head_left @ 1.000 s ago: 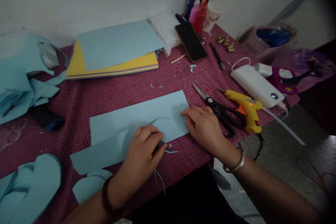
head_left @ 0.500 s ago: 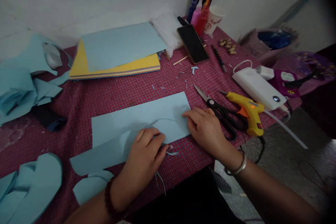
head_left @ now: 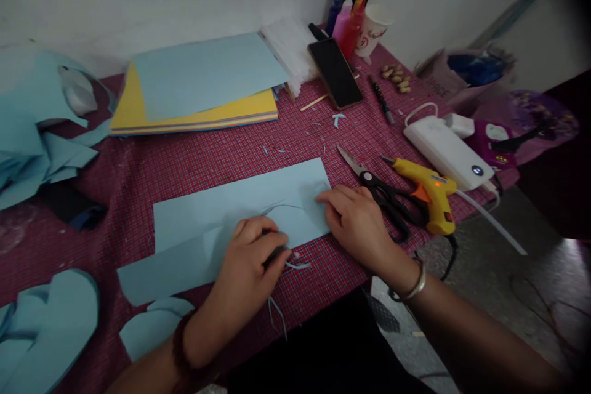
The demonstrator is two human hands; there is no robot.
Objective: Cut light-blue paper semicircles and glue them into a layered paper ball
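A light blue paper strip (head_left: 203, 209) lies across the checked tablecloth in front of me. Over its lower part rests a second light blue piece (head_left: 170, 261), and a rounded line or edge shows near its right end. My left hand (head_left: 252, 261) rests on these papers with bent fingers; a gap shows between thumb and forefinger, and some fingertips are hidden. At the strip's right end, my right hand (head_left: 353, 221) lies with its forefinger stretched onto the paper. Black-handled scissors (head_left: 369, 181) lie just beyond the right hand, blades partly apart.
A yellow glue gun (head_left: 429, 194) and white power bank (head_left: 447, 151) lie to the right. Coloured paper sheets (head_left: 203, 77), a phone (head_left: 336, 74), paint bottles (head_left: 348, 28) and a paper cup (head_left: 373, 31) stand behind. Cut blue pieces (head_left: 60, 326) lie left.
My left thumb and forefinger have come slightly apart. The whole view has shifted a little; the papers and my right hand stay in much the same place.
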